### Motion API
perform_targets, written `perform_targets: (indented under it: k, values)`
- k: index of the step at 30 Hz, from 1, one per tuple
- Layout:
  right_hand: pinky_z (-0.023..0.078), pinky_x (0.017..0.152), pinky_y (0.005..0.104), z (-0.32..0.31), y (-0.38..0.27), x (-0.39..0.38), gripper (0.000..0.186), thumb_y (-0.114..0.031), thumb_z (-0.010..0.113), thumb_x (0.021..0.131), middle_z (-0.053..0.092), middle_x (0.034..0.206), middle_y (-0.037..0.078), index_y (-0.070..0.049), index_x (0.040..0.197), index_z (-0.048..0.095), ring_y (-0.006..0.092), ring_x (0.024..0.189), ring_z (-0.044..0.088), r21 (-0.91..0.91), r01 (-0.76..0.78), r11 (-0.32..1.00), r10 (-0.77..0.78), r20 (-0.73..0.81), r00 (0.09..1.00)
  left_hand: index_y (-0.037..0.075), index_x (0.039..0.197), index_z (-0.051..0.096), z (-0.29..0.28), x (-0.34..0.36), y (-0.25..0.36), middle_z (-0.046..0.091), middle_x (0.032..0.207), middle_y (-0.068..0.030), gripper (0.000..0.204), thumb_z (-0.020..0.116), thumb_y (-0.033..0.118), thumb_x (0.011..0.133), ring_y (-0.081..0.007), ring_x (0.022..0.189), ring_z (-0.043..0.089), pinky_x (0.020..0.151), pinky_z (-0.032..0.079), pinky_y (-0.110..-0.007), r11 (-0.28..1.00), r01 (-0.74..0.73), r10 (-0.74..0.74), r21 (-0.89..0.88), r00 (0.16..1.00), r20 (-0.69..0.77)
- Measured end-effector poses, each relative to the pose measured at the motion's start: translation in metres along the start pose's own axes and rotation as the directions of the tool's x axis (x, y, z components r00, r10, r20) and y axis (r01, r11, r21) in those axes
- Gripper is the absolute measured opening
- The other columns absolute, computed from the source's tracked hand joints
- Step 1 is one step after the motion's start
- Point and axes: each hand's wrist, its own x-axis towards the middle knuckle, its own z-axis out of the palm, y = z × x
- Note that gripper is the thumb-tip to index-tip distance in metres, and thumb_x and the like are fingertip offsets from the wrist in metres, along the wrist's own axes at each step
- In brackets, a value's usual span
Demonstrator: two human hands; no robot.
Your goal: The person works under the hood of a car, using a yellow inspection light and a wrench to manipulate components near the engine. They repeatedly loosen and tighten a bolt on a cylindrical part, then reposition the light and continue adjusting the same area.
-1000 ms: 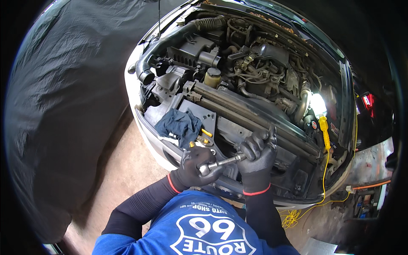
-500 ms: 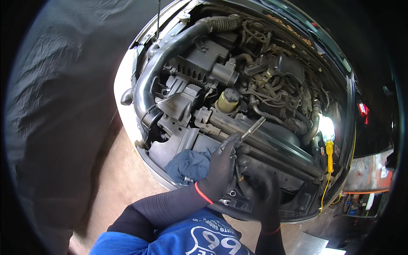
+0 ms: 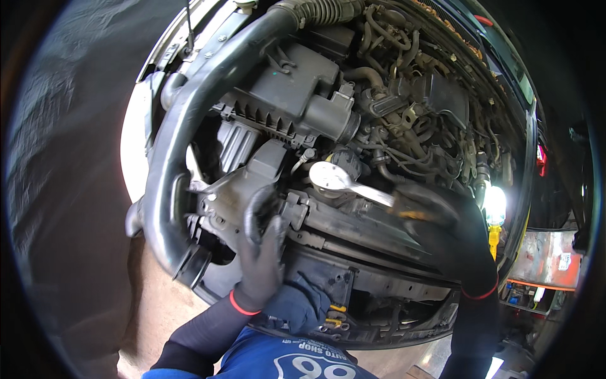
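Observation:
My right gloved hand (image 3: pixel 435 215) grips a silver ratchet (image 3: pixel 353 186) with an orange-and-black handle, its head raised over the reservoir (image 3: pixel 344 162) and blurred by motion. My left gloved hand (image 3: pixel 259 252) has its blurred fingers extended over a dark plastic-and-metal bracket (image 3: pixel 243 196) left of the radiator's upper edge (image 3: pixel 341 227), with nothing visible in them. Below it lies a crumpled blue cloth (image 3: pixel 297 306), with yellow-handled tools (image 3: pixel 336 316) beside it on the front panel.
A black intake pipe (image 3: pixel 177 145) curves along the left beside the air box (image 3: pixel 284 88). A lit yellow work lamp (image 3: pixel 495 208) rests at the right of the engine bay. A dark cover (image 3: pixel 63 189) drapes the left; a tool cart (image 3: pixel 540 271) stands at lower right.
My hands have separated: the ratchet was held by both and is now only in my right hand, swung rightward. My left hand has moved left and forward. The view is closer to the engine.

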Motion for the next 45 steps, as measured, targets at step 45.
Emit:
perform_targets:
  k: [45]
  values:
    - [0.057,0.071,0.0501,0.103,0.054,0.128,0.02,-0.021,0.065,0.092,0.066,0.079,0.023,-0.001,0.089,0.067,0.0406,0.079,0.07,-0.327,0.365,0.872,-0.244,0.357,0.902,-0.013,0.162,0.027,0.005,0.037,-0.015,0.04,0.164,-0.0318,0.072,0.064,0.01,0.104,-0.0342,0.156,0.039,0.129,0.028,-0.042,0.823,-0.042,-0.176,0.566,0.929,0.325]
